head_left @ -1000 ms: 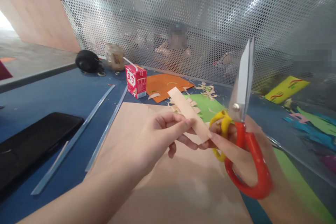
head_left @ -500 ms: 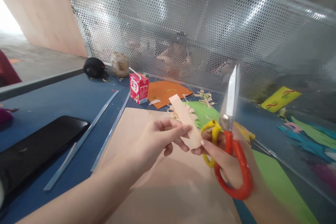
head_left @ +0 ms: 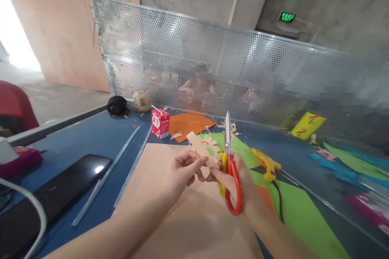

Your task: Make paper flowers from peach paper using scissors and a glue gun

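Observation:
A short pale peach paper strip (head_left: pixel 198 145) is pinched between thumb and fingers of my left hand (head_left: pixel 185 172). My right hand (head_left: pixel 232 172) grips the strip's near end with its fingertips. Hanging on that same hand are scissors (head_left: pixel 227 141), one handle red and one yellow, their blades closed and pointing up and away. Under both hands lies a large peach sheet (head_left: pixel 152 162). Just beyond the strip, cut peach paper pieces rest on a green sheet (head_left: pixel 243 149).
A red drink carton (head_left: pixel 160 123) stands beyond the peach sheet, beside orange paper (head_left: pixel 194 123). A yellow glue gun (head_left: pixel 267 164) lies right, a black phone (head_left: pixel 60 186) left. A perforated metal screen (head_left: pixel 182 56) borders the table, with people behind it.
The camera view has tilted up and shows more wall. My right hand and the scissors have moved left in view, uncovering the glue gun. Both hands still hold the strip.

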Demonstrator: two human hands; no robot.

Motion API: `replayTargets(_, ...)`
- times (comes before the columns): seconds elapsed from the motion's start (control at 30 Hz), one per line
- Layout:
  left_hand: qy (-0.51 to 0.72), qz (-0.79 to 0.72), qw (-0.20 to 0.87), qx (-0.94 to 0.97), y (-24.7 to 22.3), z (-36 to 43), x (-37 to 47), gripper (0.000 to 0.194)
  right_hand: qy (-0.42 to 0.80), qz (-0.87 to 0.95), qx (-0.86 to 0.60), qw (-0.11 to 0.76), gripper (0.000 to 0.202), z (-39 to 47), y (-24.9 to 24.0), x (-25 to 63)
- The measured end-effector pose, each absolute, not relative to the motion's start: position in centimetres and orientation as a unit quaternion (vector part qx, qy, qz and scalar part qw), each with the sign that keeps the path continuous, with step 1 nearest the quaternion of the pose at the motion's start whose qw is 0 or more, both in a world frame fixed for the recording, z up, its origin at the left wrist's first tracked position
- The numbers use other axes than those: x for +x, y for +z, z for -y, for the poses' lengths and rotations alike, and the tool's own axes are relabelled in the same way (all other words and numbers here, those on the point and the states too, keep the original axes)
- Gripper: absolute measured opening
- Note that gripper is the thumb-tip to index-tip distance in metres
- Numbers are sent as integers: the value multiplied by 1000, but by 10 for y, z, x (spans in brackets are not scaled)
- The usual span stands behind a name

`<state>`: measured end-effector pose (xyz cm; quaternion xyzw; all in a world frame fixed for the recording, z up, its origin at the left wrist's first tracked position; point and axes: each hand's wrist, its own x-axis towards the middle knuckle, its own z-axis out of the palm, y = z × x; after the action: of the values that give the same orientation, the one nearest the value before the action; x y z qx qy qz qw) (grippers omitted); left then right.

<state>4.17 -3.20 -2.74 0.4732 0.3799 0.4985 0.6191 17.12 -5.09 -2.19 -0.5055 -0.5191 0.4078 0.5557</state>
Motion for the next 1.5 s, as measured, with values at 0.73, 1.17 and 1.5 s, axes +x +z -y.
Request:
replayTargets(0.73, 603, -317, 662, 313, -23, 18, 19, 21, 462, 590, -464, 472, 28, 55, -37, 168)
replayTargets(1.17, 577, -321, 671, 338, -20, 15, 16, 24, 471, 567, -482, 473, 34, 58, -31, 166)
replayTargets(1.5, 586, -371, 625, 359, -22, 9, 13, 30, 461, 567, -468, 497, 30, 59, -30, 168)
